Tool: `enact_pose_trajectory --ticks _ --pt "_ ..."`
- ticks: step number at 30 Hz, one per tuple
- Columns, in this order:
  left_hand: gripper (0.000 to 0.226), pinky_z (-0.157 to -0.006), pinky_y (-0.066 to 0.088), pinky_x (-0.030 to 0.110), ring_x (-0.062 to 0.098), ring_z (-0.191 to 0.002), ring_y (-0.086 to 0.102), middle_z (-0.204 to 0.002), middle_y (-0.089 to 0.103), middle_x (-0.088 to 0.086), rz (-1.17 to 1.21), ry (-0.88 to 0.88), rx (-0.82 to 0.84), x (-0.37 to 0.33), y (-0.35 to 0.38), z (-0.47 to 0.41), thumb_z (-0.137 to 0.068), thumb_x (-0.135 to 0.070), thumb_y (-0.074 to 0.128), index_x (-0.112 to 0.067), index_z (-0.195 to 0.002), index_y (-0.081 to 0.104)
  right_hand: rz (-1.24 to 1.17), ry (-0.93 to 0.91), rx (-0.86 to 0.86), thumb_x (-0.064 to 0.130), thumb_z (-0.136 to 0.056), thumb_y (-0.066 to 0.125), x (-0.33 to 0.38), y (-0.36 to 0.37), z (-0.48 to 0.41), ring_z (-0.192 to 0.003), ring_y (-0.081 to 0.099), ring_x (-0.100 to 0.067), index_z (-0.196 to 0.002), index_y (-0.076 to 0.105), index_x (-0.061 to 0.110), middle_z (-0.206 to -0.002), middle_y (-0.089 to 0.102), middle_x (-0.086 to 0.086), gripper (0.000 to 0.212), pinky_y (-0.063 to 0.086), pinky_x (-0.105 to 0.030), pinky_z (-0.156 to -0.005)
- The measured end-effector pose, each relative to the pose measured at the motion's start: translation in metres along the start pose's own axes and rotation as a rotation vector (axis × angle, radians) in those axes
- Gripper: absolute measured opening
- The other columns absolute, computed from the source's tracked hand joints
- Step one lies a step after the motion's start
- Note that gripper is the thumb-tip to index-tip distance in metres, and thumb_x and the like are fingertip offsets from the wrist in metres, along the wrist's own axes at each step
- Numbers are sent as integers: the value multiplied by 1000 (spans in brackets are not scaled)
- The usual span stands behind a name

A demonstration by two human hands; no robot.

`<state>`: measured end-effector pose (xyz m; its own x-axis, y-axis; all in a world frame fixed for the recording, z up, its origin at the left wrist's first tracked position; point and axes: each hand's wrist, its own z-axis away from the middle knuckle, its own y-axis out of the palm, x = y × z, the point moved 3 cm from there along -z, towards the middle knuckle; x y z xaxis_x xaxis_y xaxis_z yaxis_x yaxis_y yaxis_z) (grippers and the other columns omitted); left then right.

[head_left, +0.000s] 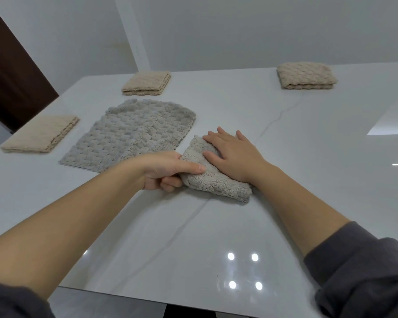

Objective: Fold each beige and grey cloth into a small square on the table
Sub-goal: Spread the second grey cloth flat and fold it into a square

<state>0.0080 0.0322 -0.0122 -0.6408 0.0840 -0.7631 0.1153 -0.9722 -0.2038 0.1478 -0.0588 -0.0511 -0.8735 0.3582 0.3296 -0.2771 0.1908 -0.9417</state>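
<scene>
A fluffy grey cloth [218, 181], folded small, lies in the middle of the white table [308, 145]. My left hand [168, 171] pinches its left edge between thumb and fingers. My right hand [234, 152] lies flat on top of it, fingers spread. A second grey cloth [133, 131] lies spread flat just to the left, touching nothing but the table. Three beige cloths lie folded into squares: one at the left edge [41, 134], one at the far left [147, 83], one at the far right [307, 75].
The glossy table has thin grey veins and bright light reflections near its front edge [244, 270]. A dark brown door [12, 72] stands behind the table's left corner. White walls close the back.
</scene>
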Motion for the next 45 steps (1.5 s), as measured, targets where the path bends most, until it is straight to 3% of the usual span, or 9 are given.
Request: enact_pose_trajectory --ticks 7,11,15,25,29,33,37,40,45 --pt "33 -42 16 20 7 -40 22 -46 34 -8 -93 4 -156 9 -7 4 -89 -33 66 -21 -65 46 -1 -10 4 51 -101 26 0 0 1 -150 9 -13 -150 29 27 -160 25 4 55 3 -48 -121" --pt "44 -39 15 18 9 -41 22 -50 29 -5 -51 44 -269 25 -12 11 -88 -34 67 -21 -50 50 15 -18 13 52 -101 25 0 1 0 -150 8 -13 -151 28 27 -160 24 4 56 3 -48 -121" --pt "36 -39 16 19 9 -40 22 -45 29 -7 -92 93 -353 33 -15 20 -89 -35 66 -17 -61 50 25 -25 15 52 -101 25 1 1 0 -150 8 -14 -151 28 28 -160 23 4 55 3 -48 -121" --pt "42 -48 30 28 6 -39 37 -41 46 -7 -386 180 -605 59 -11 38 -88 -38 67 -9 -60 54 61 -223 63 50 -101 29 25 7 -12 -150 11 -15 -149 31 26 -158 28 4 54 4 -49 -120" --pt "36 -69 45 36 16 -72 53 -79 53 -4 -680 221 -761 61 3 47 -85 -44 63 -18 -64 49 60 -295 76 48 -101 33 30 7 -17 -149 12 -14 -149 31 25 -157 31 5 54 5 -46 -120" --pt "31 -89 41 36 16 -101 47 -107 47 -7 -854 312 -901 46 6 55 -82 -43 67 -23 -98 49 -139 -290 -39 44 -100 39 27 3 -13 -147 19 -14 -144 38 23 -154 36 -1 49 10 -44 -121" --pt "54 -117 12 28 12 -145 17 -155 26 -2 -728 594 -822 11 14 41 -95 -26 52 -15 -145 34 -368 -90 -281 25 -99 47 9 -21 0 -133 43 -19 -136 51 13 -141 51 -4 39 25 -20 -103" --pt "61 -122 -3 38 14 -150 -7 -164 0 3 -907 498 -712 6 25 3 -102 -37 33 -12 -155 13 -426 64 -318 17 -96 50 -7 -35 17 -112 55 -13 -128 56 15 -127 59 0 33 36 -16 -91" --pt "70 -121 -7 38 17 -148 -16 -162 -12 9 -944 298 -650 32 30 -25 -102 -48 15 -7 -155 -4 -700 268 -156 17 -94 51 -13 -40 61 -66 62 -17 -127 46 21 -98 62 0 35 45 -24 -57"
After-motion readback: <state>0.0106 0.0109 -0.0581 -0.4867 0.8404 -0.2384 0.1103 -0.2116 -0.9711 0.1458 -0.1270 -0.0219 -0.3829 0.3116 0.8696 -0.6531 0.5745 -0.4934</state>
